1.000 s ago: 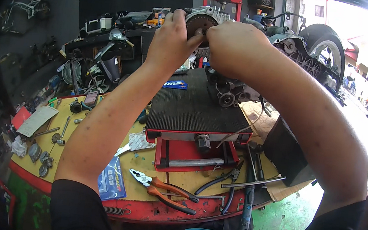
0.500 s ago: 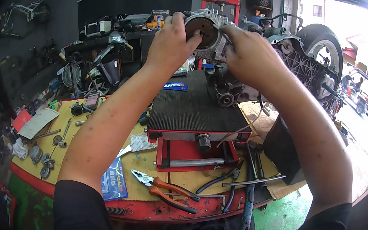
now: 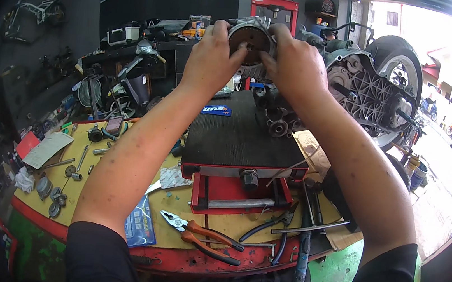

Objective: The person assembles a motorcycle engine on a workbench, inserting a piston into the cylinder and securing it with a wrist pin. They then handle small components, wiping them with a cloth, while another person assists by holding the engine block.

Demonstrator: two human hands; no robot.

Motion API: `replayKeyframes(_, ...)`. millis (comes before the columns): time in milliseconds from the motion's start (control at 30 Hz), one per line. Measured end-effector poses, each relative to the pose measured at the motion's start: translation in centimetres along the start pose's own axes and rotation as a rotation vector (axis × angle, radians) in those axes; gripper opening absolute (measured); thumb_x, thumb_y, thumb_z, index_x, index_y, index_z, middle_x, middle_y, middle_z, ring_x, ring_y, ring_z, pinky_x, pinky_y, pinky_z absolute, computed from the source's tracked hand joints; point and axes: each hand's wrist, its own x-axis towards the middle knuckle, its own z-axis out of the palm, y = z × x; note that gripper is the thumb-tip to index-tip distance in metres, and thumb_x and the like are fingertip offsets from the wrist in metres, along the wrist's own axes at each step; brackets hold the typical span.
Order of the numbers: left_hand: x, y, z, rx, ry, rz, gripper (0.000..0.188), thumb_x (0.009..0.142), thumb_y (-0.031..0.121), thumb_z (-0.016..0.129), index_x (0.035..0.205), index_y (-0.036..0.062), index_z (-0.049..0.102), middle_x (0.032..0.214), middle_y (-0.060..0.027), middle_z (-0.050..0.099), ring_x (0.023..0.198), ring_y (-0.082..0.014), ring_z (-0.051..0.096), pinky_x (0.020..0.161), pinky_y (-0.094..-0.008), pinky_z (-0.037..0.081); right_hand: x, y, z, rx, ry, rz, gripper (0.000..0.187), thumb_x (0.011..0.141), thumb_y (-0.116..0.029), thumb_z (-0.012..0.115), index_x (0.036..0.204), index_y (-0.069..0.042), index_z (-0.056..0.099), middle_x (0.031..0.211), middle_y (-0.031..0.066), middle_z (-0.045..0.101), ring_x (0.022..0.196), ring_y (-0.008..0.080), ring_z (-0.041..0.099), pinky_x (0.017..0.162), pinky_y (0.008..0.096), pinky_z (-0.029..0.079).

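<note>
At the far end of the bench, a dark round sprocket (image 3: 244, 37) with small holes sits at the end of a grey metal engine (image 3: 260, 22). My left hand (image 3: 212, 52) grips its left side, thumb pressed on its face near the centre and fingers curled over the rim. From the right, my right hand (image 3: 299, 60) closes round the opposite side, its thumb on the lower right of the face. Its other fingertips go behind the rim, out of sight. Below the engine stands a red lift stand with a black ribbed top (image 3: 226, 141).
On the yellow bench top lie orange-handled pliers (image 3: 203, 237), dark-handled pliers (image 3: 269, 225), a metal tube (image 3: 311, 227), a blue packet (image 3: 141, 223) and several small metal parts at left. A motorcycle wheel (image 3: 396, 63) and ribbed casing (image 3: 373, 94) stand right of my right arm.
My right hand has turned and shifted, bringing its thumb onto the sprocket's face. The left hand keeps its grip. Outside, the passing three-wheeled vehicle is gone from view.
</note>
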Motion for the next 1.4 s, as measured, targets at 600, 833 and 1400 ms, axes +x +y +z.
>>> replayKeyframes(600,0.0,-0.7,-0.8,-0.128,-0.095,-0.087,0.043,0.099,0.027,0.067,0.130,0.0015,0.052,0.123,-0.0258,0.067,0.117,-0.0430,0.065,0.097,-0.0470,0.051,3.1,1.0,-0.3,-0.041,0.038,-0.030,0.031,0.079,-0.028,0.084,0.095,-0.005,0.070,0.082,0.0195,0.072,0.082,0.0416,0.072,0.074,0.0502,0.057)
replayKeyframes(833,0.5,-0.4,-1.1,-0.170,-0.145,-0.179,0.041,0.100,0.027,0.067,0.129,0.0018,0.051,0.125,-0.0251,0.067,0.120,-0.0410,0.065,0.099,-0.0459,0.049,4.6,1.3,-0.7,-0.088,0.038,-0.072,0.041,0.073,-0.035,0.088,0.094,-0.004,0.071,0.086,0.0187,0.073,0.086,0.0403,0.072,0.080,0.0505,0.056)
replayKeyframes(1400,0.9,0.2,-1.0,-0.007,-0.130,-0.106,0.048,0.095,0.031,0.067,0.126,-0.0015,0.048,0.124,-0.0302,0.060,0.113,-0.0494,0.063,0.096,-0.0529,0.051,6.0,0.9,-1.5,-0.123,-0.051,-0.097,0.043,0.073,-0.036,0.088,0.099,-0.007,0.072,0.094,0.0146,0.075,0.095,0.0373,0.072,0.086,0.0488,0.057)
